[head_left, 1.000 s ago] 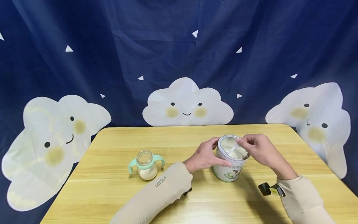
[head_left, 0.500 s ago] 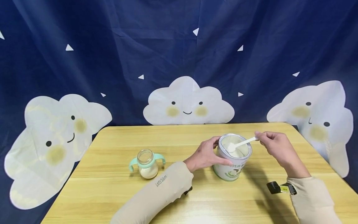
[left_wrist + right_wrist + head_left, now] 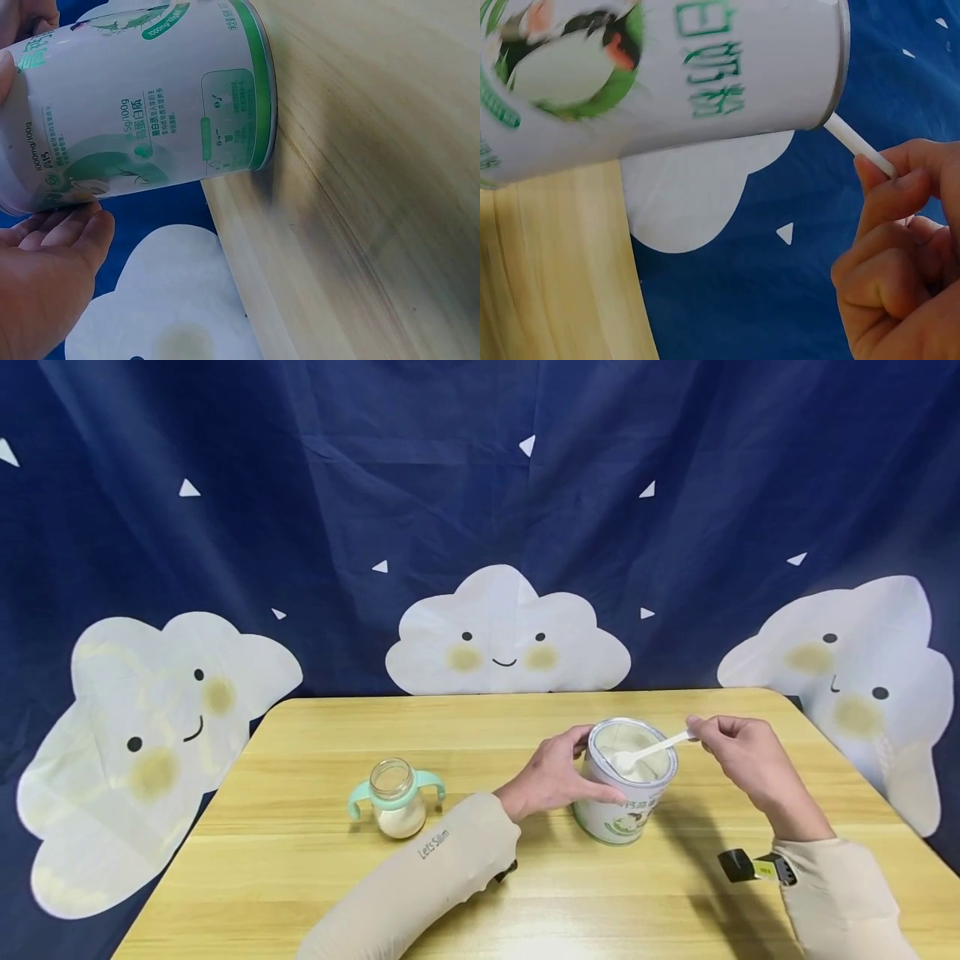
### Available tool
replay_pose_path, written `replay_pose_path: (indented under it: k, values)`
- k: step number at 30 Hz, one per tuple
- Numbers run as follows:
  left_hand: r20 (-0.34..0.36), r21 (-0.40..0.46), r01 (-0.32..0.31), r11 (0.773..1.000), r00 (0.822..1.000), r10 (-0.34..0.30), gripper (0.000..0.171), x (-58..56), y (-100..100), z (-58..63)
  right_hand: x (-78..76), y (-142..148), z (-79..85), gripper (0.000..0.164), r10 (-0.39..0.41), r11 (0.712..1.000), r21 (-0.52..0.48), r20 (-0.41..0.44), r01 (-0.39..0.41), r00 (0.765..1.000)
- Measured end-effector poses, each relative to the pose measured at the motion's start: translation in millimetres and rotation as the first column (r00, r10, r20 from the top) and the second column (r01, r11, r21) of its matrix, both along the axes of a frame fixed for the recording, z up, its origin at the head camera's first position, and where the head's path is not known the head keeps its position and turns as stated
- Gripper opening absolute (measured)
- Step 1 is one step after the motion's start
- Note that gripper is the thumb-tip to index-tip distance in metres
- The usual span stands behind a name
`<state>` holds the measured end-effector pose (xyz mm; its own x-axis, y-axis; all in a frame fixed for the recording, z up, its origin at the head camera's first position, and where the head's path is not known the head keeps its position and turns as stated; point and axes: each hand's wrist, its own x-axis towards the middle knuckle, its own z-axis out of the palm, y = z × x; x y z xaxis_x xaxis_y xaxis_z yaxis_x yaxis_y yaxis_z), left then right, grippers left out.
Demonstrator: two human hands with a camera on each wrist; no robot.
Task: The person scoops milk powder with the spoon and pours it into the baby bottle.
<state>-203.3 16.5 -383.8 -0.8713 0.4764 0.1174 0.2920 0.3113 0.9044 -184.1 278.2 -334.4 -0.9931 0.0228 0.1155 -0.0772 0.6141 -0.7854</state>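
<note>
A white-and-green milk powder can [image 3: 615, 820] stands uncovered on the table, pale powder inside. Round its left side my left hand [image 3: 551, 779] holds it, the thumb along the front just below the rim. My right hand [image 3: 757, 764] pinches the end of a white scoop's [image 3: 663, 745] handle between thumb and fingers. The scoop slants down over the can's right rim, its bowl inside at the powder. In the right wrist view, the handle [image 3: 859, 144] sticks out past the can's rim. The left wrist view shows curled left fingers [image 3: 82, 236] against the can's wall.
A baby bottle [image 3: 401, 817] with mint-green handles stands uncapped to the left, pale powder or liquid in its lower part. The wooden table [image 3: 480, 727] ends at a dark blue curtain [image 3: 450, 485] printed with smiling clouds.
My right hand has drawn back to the right, and more of the scoop's handle shows. The scoop's bowl has shifted slightly in the powder. My left hand has stayed on the can.
</note>
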Motion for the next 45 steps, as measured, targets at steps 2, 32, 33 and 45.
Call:
replay_pose_path:
  k: [2, 32, 33, 45]
  values:
    - [0.002, 0.0, -0.003, 1.0, 1.0, 0.003, 0.09, 0.6, 0, -0.2, 0.9, 0, -0.2, 0.048, 0.0, 1.0, 0.001, 0.004, 0.0, 1.0]
    - [0.036, -0.021, -0.041, 0.999, 0.999, 0.041, 0.099, 7.0, -35, 7.4, 1.7, 5, 4.6, 0.046, 0.065, 0.961, -0.269, 0.027, -0.056, 0.997]
    - [0.036, -0.018, -0.042, 0.999, 0.998, 0.043, 0.099, 7.1, -37, 8.7, 0.9, 5, 5.0, 0.045, 0.067, 0.956, -0.289, 0.024, -0.057, 0.997]
    - [0.028, -0.03, -0.056, 0.998, 0.998, 0.057, 0.1, 9.7, -67, 10.0, -4.0, -7, 9.3, 0.037, 0.101, 0.847, -0.524, -0.008, -0.09, 0.995]
